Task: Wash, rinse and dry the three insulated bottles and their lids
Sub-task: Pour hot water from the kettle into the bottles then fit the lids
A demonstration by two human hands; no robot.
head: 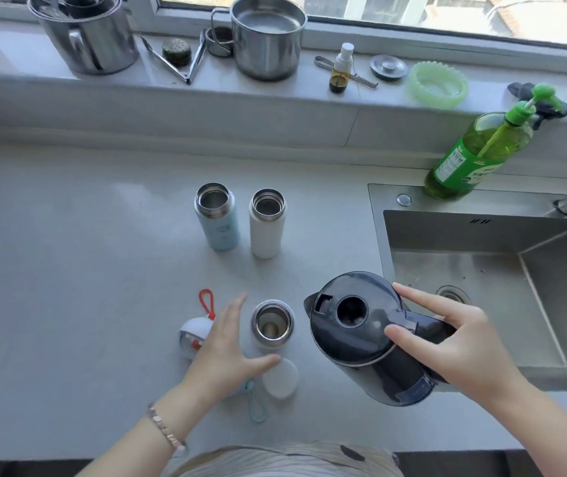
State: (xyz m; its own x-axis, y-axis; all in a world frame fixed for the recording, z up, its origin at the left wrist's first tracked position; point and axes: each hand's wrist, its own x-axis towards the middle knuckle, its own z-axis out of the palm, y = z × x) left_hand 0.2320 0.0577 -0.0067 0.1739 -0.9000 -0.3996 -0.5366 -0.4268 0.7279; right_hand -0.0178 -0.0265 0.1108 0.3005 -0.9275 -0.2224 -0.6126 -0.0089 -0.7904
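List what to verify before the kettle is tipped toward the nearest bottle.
1. Lid off the nearest bottle, which stands upright: ok.
2. Grip of the right hand round the handle of the kettle: ok.
3. The spout above the bottle's mouth: not ok, it is off to the bottle's right.
4. Steadying by the left hand: cannot tell; it is open beside the bottle, and contact is unclear.
5. Water in the kettle: cannot tell, its lid hides the inside.
6. The blue bottle and white bottle out of the way: ok, both stand farther back.
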